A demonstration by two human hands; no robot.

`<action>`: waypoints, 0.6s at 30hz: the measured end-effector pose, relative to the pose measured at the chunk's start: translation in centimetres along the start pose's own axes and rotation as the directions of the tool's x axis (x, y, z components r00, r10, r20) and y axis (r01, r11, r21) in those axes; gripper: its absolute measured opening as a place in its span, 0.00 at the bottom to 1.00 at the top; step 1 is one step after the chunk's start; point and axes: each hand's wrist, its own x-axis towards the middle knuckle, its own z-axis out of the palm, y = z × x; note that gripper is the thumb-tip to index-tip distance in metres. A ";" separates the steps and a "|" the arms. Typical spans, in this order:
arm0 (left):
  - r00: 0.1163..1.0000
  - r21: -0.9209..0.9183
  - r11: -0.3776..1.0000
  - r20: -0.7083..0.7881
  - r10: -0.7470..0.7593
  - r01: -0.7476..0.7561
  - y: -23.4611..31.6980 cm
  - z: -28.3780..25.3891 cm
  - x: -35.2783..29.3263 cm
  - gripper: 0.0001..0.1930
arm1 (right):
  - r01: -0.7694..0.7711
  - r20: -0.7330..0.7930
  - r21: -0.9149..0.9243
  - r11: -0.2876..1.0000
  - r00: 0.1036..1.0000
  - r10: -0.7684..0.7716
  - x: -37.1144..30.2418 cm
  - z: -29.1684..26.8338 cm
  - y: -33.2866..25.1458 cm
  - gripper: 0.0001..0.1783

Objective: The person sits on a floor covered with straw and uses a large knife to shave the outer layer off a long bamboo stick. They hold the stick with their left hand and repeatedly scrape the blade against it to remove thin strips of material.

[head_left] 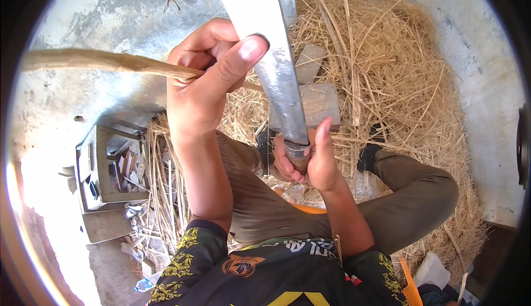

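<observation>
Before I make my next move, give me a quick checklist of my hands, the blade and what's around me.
1. Right hand around the knife handle: ok.
2. Left hand holding the pale strip: ok.
3. Left thumb off the blade: cannot tell; it overlaps the blade in this view.
4. Gloves on: not ok, both hands are bare.
5. Sharpness of the blade: cannot tell.
6. Floor free of shavings: not ok, there's a large heap.

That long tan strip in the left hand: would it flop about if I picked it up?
The strip is probably fairly stiff: it juts nearly straight out from the left hand. Slender as it looks, it should be light too.
</observation>
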 end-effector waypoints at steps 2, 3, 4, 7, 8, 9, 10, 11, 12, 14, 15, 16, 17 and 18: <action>1.000 -0.004 1.000 0.014 0.020 -0.020 -0.2 -0.6 0.1 0.05 | -0.055 -0.101 -0.072 0.996 0.994 0.047 -0.1 0.9 -0.8 0.54; 0.999 -0.005 1.000 0.021 0.029 -0.029 -0.2 -0.8 0.2 0.04 | -0.099 -0.092 -0.064 0.993 0.991 0.093 -0.2 1.1 -1.3 0.54; 0.999 -0.008 0.999 0.027 0.040 -0.039 -0.3 -1.0 0.3 0.03 | -0.144 -0.081 -0.057 0.988 0.987 0.139 -0.2 1.2 -1.8 0.54; 0.998 -0.027 0.998 0.039 0.057 -0.056 -0.7 -1.5 0.5 0.03 | -0.223 -0.015 0.040 0.974 0.975 0.223 -0.2 1.1 -1.9 0.55; 0.997 -0.017 0.998 0.034 0.062 -0.062 -0.6 -1.4 0.5 0.03 | -0.241 0.015 0.084 0.967 0.970 0.241 -0.1 1.2 -1.8 0.56; 0.998 -0.014 0.998 0.022 0.054 -0.053 -0.5 -1.3 0.4 0.03 | -0.248 0.065 0.179 0.952 0.969 0.240 -0.2 1.2 -1.5 0.56; 0.999 -0.010 0.999 0.012 0.046 -0.046 -0.5 -1.2 0.5 0.03 | -0.257 0.115 0.272 0.927 0.965 0.234 -0.3 1.3 -1.2 0.56; 1.000 -0.009 1.000 -0.003 0.023 -0.023 -0.5 -1.2 0.5 0.03 | -0.268 0.163 0.361 0.893 0.961 0.222 -0.3 1.3 -0.9 0.56; 1.000 -0.009 1.000 -0.020 0.003 -0.003 -0.5 -1.2 0.7 0.03 | -0.260 0.144 0.319 0.912 0.964 0.225 -0.2 1.3 -0.9 0.56; 0.998 -0.048 0.997 0.015 0.056 -0.056 -0.7 -1.6 0.7 0.03 | -0.244 0.104 0.231 0.942 0.969 0.226 0.0 1.2 -1.0 0.57; 0.998 -0.047 0.997 0.023 0.059 -0.058 -0.6 -1.5 0.6 0.03 | -0.271 0.087 0.237 0.933 0.962 0.258 -0.2 1.5 -1.5 0.57; 0.998 -0.034 0.998 0.018 0.059 -0.059 -0.5 -1.4 0.5 0.04 | -0.267 0.071 0.245 0.932 0.964 0.257 -0.2 1.5 -1.5 0.57; 0.998 -0.022 0.998 0.014 0.059 -0.059 -0.5 -1.3 0.5 0.04 | -0.263 0.055 0.254 0.931 0.965 0.257 -0.2 1.5 -1.5 0.56; 0.998 0.000 0.998 0.000 0.058 -0.058 -0.5 -1.1 0.6 0.04 | -0.256 0.036 0.259 0.931 0.966 0.255 -0.2 1.5 -1.5 0.55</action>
